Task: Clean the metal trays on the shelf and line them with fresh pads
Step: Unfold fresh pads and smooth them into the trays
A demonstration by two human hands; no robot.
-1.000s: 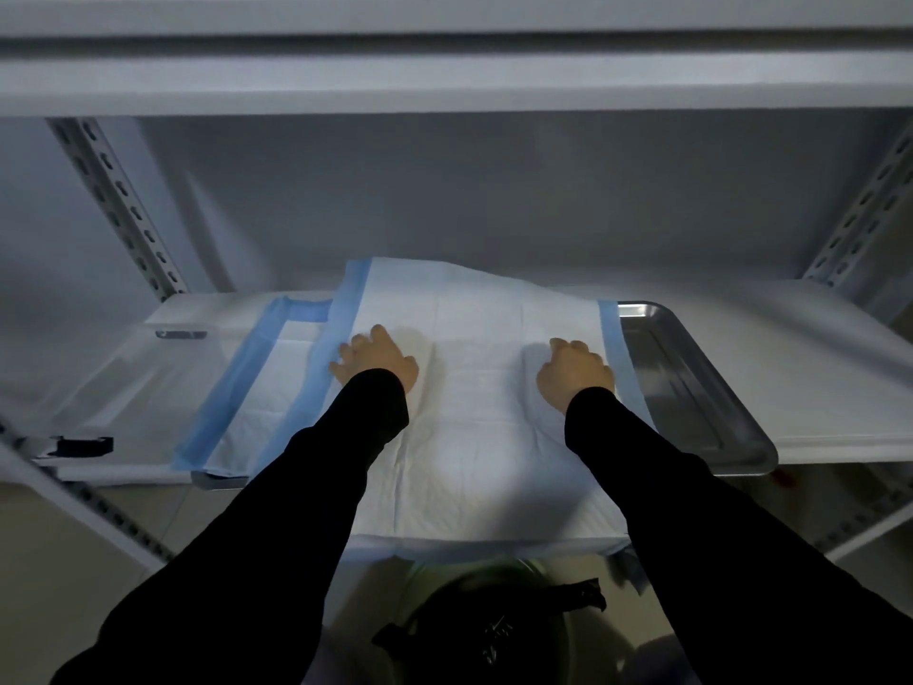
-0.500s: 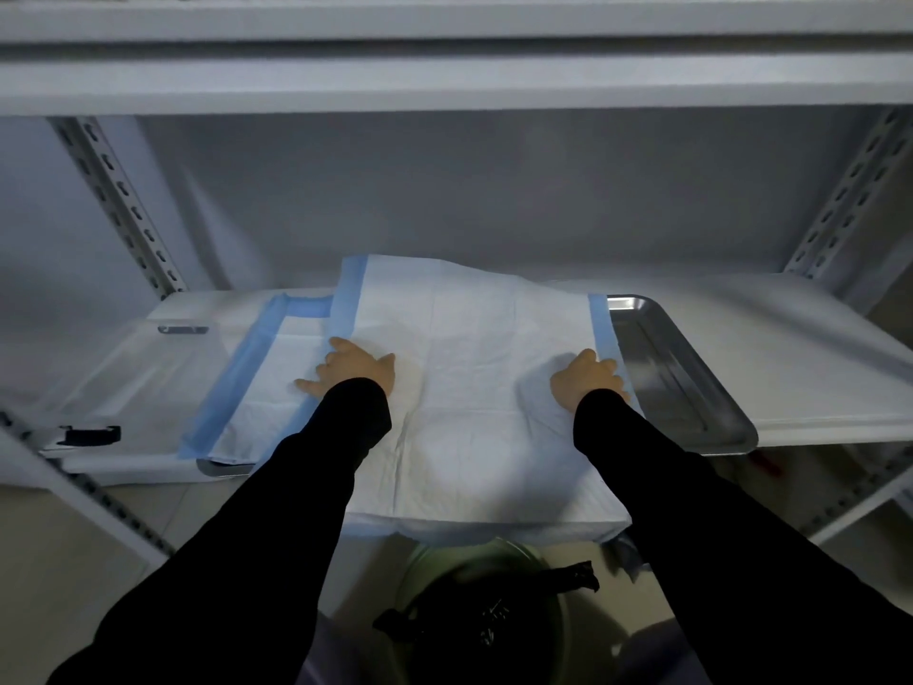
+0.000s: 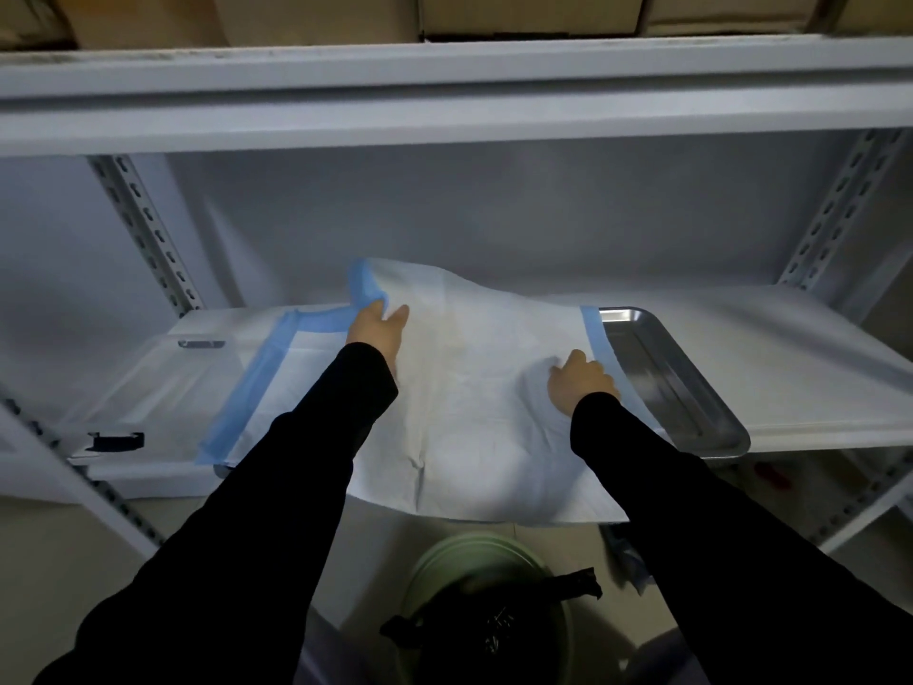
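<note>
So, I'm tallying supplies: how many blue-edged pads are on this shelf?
2. One pad lies flat at left; a second pad overlaps it mid-shelf, left hand and right hand on it. More may be hidden.

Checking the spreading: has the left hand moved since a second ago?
Yes. The left hand moved toward the shelf's back, from the pad's middle to its far corner, now nearly level with the metal tray's far rim.

Pad [image 3: 474, 412] white, blue border. Tray [image 3: 677, 383] shiny silver. Shelf [image 3: 790, 348] pale grey. Sleeves [image 3: 296, 487] black. Bin [image 3: 474, 551] pale green, black liner.
</note>
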